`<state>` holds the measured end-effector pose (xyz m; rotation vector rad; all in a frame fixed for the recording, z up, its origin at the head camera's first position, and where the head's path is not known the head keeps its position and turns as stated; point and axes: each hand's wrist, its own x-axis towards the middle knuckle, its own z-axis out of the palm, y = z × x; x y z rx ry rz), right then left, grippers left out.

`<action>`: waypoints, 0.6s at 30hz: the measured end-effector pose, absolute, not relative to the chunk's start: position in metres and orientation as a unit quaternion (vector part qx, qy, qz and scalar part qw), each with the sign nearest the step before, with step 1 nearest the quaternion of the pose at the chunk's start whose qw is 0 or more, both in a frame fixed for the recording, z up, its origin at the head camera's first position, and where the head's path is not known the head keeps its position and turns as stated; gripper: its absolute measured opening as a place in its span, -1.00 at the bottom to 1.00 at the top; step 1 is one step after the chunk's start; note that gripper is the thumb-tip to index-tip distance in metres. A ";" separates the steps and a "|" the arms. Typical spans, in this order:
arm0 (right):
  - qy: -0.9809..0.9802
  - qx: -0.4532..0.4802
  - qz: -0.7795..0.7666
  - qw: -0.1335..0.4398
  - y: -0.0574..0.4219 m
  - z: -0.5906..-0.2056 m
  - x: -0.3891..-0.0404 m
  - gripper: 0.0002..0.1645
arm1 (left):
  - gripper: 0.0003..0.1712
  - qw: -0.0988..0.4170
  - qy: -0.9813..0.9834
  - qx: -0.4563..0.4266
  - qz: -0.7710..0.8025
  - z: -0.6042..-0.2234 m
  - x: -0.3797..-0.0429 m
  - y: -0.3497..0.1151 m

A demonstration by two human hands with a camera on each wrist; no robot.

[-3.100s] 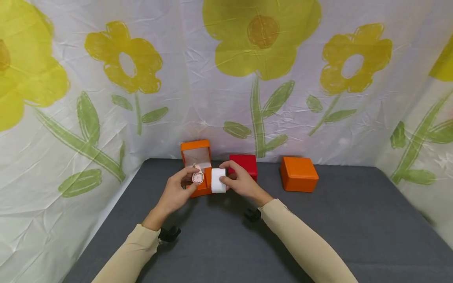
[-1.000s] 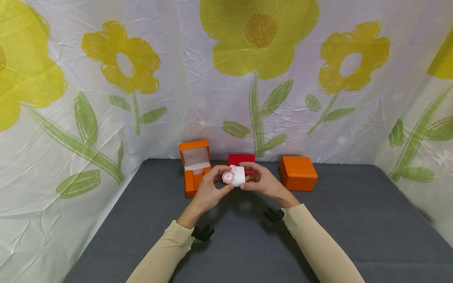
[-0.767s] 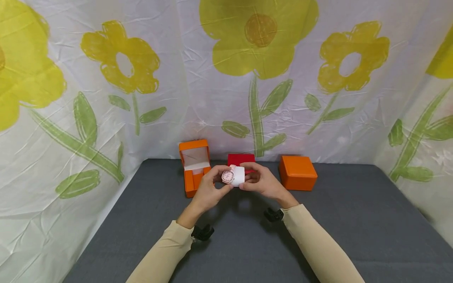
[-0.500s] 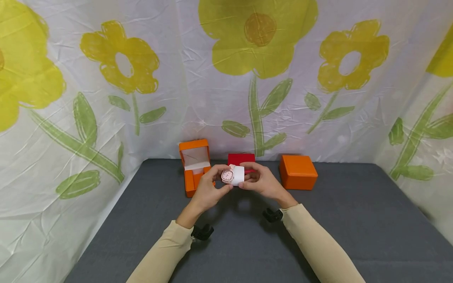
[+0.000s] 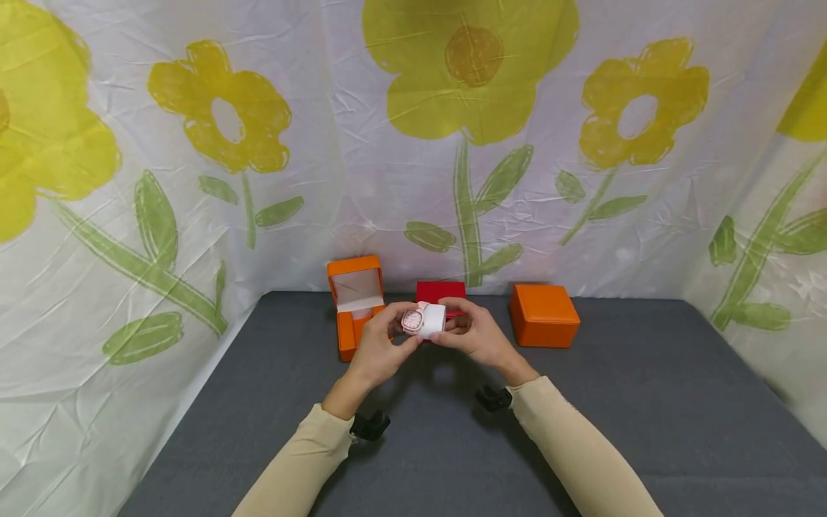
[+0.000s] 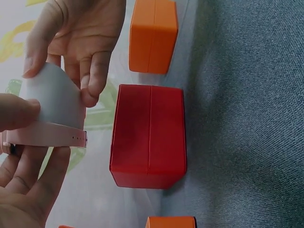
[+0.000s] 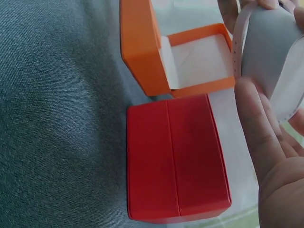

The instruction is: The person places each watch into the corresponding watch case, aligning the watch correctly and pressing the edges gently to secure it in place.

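Observation:
A pink watch (image 5: 412, 320) with a squarish face sits at the left end of a white watch cushion (image 5: 434, 321), over the table. My left hand (image 5: 376, 350) pinches the watch side between thumb and fingers. From the other end, my right hand (image 5: 479, 333) grips the cushion. In the left wrist view the pale pink strap (image 6: 47, 135) runs along the edge of the cushion (image 6: 59, 99), its holed end showing. The right wrist view shows the cushion (image 7: 268, 45) between both hands' fingers. Whether the strap is fastened cannot be seen.
An orange box (image 5: 346, 332) stands with its lid up, behind my left hand. Just behind the watch is a red box (image 5: 441, 290), partly hidden. A closed orange box (image 5: 545, 316) stands to the right on the dark grey tablecloth (image 5: 620, 402). Behind hangs a flowered curtain (image 5: 349, 179).
Since the earliest frame both hands moved right, away from the open orange box, and the separate watch and cushion came together. Lately the right hand shifted slightly left with the cushion.

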<state>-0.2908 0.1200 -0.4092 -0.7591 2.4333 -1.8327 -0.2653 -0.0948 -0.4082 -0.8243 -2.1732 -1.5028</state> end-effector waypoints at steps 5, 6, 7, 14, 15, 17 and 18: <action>0.773 -0.242 -0.587 -0.023 0.116 -0.412 -0.289 -0.32 | -0.45 0.202 -0.779 -0.283 -0.522 -0.409 -0.265 -0.094; 0.773 -0.241 -0.586 -0.030 0.115 -0.413 -0.288 -0.31 | -0.45 0.204 -0.782 -0.280 -0.519 -0.409 -0.265 -0.094; 0.776 -0.238 -0.583 -0.038 0.114 -0.413 -0.288 -0.31 | -0.45 0.206 -0.784 -0.275 -0.517 -0.409 -0.264 -0.094; 0.805 -0.211 -0.549 -0.079 0.104 -0.413 -0.283 -0.20 | -0.37 0.211 -0.796 -0.226 -0.520 -0.410 -0.263 -0.091; 0.809 -0.207 -0.544 -0.083 0.103 -0.413 -0.283 -0.19 | -0.37 0.211 -0.795 -0.223 -0.523 -0.410 -0.263 -0.091; 0.812 -0.202 -0.541 -0.088 0.101 -0.414 -0.283 -0.18 | -0.40 0.209 -0.796 -0.221 -0.524 -0.411 -0.264 -0.090; 0.813 -0.202 -0.540 -0.088 0.101 -0.414 -0.283 -0.17 | -0.41 0.209 -0.796 -0.222 -0.522 -0.412 -0.263 -0.090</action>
